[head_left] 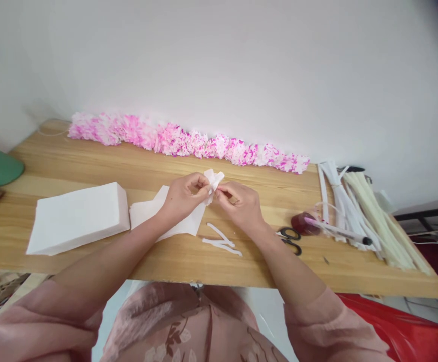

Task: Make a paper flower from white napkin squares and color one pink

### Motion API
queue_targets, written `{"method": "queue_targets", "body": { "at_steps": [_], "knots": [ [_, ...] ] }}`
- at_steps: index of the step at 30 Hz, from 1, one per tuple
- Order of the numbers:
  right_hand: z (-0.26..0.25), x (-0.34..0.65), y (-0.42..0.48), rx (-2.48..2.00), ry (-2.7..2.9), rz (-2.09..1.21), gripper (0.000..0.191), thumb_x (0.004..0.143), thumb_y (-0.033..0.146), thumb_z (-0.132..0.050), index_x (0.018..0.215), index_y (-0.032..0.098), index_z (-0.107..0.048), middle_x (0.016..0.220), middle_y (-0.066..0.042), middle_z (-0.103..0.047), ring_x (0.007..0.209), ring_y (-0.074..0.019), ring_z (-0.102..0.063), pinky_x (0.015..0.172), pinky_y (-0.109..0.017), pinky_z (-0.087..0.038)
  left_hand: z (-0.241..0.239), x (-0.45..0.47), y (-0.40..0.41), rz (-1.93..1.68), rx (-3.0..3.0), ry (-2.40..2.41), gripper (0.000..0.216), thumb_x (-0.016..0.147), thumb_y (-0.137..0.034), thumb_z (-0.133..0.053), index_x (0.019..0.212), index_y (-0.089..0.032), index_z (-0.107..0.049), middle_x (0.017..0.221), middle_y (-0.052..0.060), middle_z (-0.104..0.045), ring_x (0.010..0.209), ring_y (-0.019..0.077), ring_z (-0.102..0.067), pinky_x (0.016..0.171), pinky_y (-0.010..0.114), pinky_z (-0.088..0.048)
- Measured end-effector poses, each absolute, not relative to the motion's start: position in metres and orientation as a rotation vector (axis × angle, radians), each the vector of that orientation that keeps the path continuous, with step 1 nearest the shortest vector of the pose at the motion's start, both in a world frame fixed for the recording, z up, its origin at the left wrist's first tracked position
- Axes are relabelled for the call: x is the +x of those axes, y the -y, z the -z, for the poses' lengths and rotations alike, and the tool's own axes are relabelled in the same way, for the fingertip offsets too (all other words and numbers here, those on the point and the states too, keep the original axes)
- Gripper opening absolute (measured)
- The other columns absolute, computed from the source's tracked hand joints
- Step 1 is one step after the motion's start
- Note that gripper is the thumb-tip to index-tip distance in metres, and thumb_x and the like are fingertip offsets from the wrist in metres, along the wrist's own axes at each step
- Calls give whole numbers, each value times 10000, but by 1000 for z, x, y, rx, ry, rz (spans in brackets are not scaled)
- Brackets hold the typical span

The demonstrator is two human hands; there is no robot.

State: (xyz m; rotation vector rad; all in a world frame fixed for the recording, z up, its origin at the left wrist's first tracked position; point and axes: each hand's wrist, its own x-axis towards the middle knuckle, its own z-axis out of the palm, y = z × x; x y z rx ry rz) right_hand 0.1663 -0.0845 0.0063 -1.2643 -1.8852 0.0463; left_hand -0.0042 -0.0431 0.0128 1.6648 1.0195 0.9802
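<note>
Between my two hands is a small white tissue paper flower [213, 179], its folds gathered and fanned out at the top. My left hand [188, 193] pinches it from the left side. From the right, my right hand [239, 201] has thumb and forefinger closed at the flower's edge; whether a thin strip is also in that pinch is hidden. Beneath my left forearm lie loose white paper sheets [188, 223]. Some short white strips [222, 242] rest on the table just below the hands.
A stack of white paper [77, 213] sits at left. Along the wall runs a row of pink-and-white paper flowers [181, 141]. To the right are black-handled scissors [290, 234], a jar of dark red liquid [303, 224], and bundles of white strips [339, 201] and cream strips [382, 221].
</note>
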Motion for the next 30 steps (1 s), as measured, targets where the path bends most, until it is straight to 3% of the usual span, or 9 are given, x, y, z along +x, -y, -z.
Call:
{"method": "queue_targets", "body": {
  "at_steps": [5, 30],
  "knots": [
    [-6, 166, 84, -1276, 1893, -55, 153, 890, 173, -560, 819, 209, -690, 733, -13, -721, 667, -139, -650, 628, -248, -467, -15, -3, 47, -947, 1623, -1033, 100, 780, -277, -660, 830, -190, -667, 749, -11, -697, 619, 108, -631, 584, 204, -471],
    [-8, 166, 85, -1306, 1826, -129, 113, 876, 193, -597, 837, 202, -703, 781, -20, -746, 655, -134, -657, 629, -241, -494, -15, -3, 47, -921, 1673, -1024, 93, 803, -268, -638, 760, -186, -647, 754, -6, -709, 710, 127, -651, 657, 211, -484]
  ]
}}
